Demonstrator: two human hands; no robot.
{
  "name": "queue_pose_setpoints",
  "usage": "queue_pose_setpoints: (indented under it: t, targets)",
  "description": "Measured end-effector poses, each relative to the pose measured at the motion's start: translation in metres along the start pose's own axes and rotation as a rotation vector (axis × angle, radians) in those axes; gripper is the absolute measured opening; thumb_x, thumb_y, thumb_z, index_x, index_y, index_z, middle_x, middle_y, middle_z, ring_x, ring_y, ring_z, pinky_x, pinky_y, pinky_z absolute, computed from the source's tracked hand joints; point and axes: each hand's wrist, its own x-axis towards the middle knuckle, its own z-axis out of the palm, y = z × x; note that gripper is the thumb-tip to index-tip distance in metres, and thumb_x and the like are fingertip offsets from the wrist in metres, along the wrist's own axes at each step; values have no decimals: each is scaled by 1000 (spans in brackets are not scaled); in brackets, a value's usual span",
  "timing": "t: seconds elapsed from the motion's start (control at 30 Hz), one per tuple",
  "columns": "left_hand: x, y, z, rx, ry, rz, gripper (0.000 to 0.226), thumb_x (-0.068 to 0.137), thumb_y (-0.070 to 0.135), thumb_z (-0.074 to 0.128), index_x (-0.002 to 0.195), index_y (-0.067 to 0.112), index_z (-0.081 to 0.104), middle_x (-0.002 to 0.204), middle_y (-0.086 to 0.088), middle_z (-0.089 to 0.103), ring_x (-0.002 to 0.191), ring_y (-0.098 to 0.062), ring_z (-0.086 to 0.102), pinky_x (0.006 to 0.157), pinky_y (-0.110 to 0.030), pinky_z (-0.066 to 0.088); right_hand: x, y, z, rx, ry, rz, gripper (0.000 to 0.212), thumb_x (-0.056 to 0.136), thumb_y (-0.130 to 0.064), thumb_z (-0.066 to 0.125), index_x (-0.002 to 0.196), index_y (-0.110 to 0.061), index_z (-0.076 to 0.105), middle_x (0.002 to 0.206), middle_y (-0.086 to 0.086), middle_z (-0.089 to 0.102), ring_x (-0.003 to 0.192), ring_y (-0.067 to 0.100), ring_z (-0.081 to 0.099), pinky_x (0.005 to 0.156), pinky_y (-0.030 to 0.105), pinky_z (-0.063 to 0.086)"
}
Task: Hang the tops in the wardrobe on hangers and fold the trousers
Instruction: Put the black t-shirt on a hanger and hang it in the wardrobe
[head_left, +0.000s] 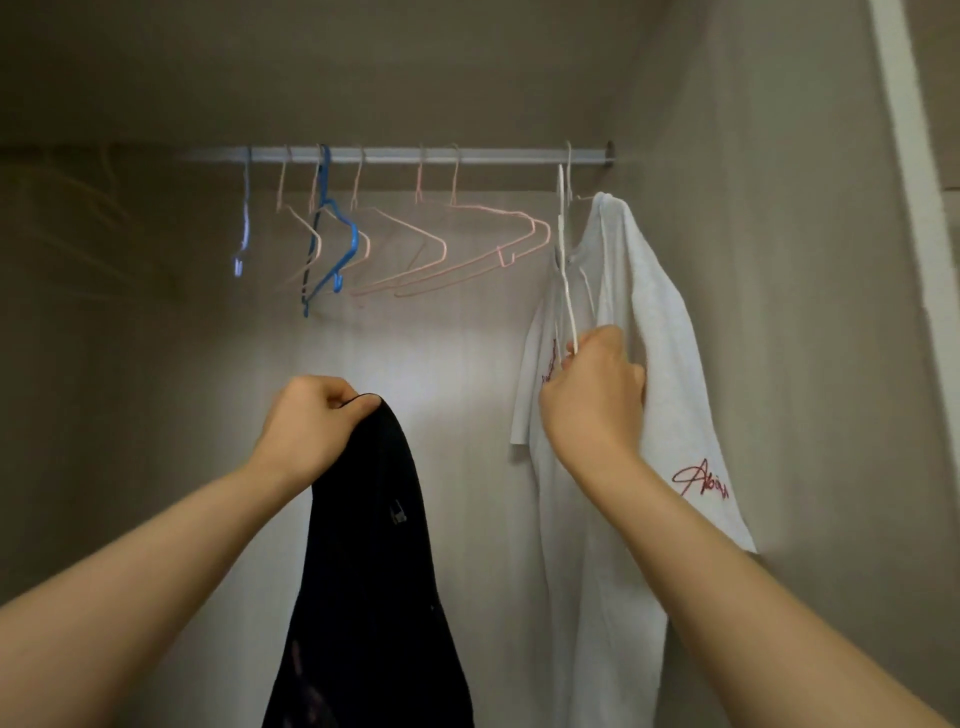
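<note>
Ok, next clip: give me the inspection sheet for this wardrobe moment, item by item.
Surface: nothing seen; no worktop in view.
Job's things: white T-shirt hangs at the right end of the rail; black garment not yet hung; empty pink hangers and blue hanger on the rail.
Clutter: nothing seen.
Grips: left grip clutches the black garment's top edge; right grip pinches a white hanger in front of the T-shirt.
Cables: nothing seen.
Surroundings: beige wardrobe walls; white frame at far right.
</note>
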Motion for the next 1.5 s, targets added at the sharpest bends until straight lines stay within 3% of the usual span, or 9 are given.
queue_pose_setpoints:
  t: [0.1, 0.2, 0.43, 0.6, 0.73, 0.87, 1.1, 1.4, 1.5]
  targets:
    - [-21, 12, -8, 38, 37, -45, 28, 90, 26, 69, 69, 7, 68, 67, -11, 64, 59, -17, 52, 56, -25, 40, -31, 14, -12, 120, -53, -21, 15, 92, 0, 45, 97, -13, 40, 97, 6, 57, 97, 32, 53, 73, 34, 40]
    - [-42, 25, -19, 83, 72, -81, 27, 90, 29, 69, 67, 14, 67, 63, 0, 62, 62, -17, 54, 56, -23, 38, -68, 26, -22, 308, -101, -45, 17, 90, 4, 43, 91, -13, 40, 80, -5, 48, 89, 30, 54, 73, 40, 44]
    - [-106, 55, -54, 196, 75, -110, 33, 90, 31, 70, 62, 16, 63, 58, 2, 56, 56, -7, 49, 56, -23, 37, -155, 27, -36, 638, -356, 25, 11, 94, -7, 48, 88, -15, 42, 74, -3, 48, 63, 9, 48, 54, 19, 37]
    - [-142, 76, -87, 291, 43, -144, 31, 89, 33, 70, 72, 8, 69, 65, -5, 61, 60, -14, 54, 58, -26, 43, -187, 29, -53, 882, -391, 95, 21, 90, 0, 52, 87, -19, 45, 75, -15, 54, 69, 1, 53, 62, 11, 42]
    - [-175, 85, -112, 400, -27, -158, 32, 90, 35, 69, 73, 8, 71, 76, -15, 69, 76, -27, 66, 71, -35, 53, -197, 42, -36, 961, -643, 345, 20, 92, -2, 53, 92, -22, 52, 70, -1, 61, 58, 10, 60, 66, 28, 53]
    - [-210, 74, -126, 480, -42, -189, 29, 91, 35, 67, 74, 12, 70, 71, -6, 69, 72, -18, 66, 60, -23, 48, -209, 59, -13, 838, -865, 410, 18, 97, -10, 53, 80, -12, 60, 42, 0, 49, 39, 10, 42, 48, 21, 39]
    - [-267, 17, -158, 854, -432, -490, 45, 91, 32, 64, 63, -1, 54, 62, -11, 53, 56, -21, 48, 56, -29, 41, -264, 65, -22, 851, -1033, 281, 21, 99, -20, 53, 88, -13, 69, 45, 5, 48, 44, 12, 43, 48, 18, 38]
    - [-336, -39, -156, 792, -553, -682, 41, 97, 33, 59, 94, -6, 69, 99, -20, 67, 91, -30, 64, 75, -33, 48, -283, 47, -30, 1014, -1121, 359, 21, 96, -15, 56, 83, -13, 72, 53, 8, 56, 49, 15, 44, 52, 20, 41]
    - [-351, -56, -156, 748, -553, -716, 41, 96, 34, 59, 91, -5, 68, 94, -18, 67, 88, -29, 65, 77, -35, 50, -289, 48, -19, 813, -1222, 385, 16, 92, -14, 60, 85, -5, 71, 48, 4, 51, 43, 15, 41, 48, 22, 38]
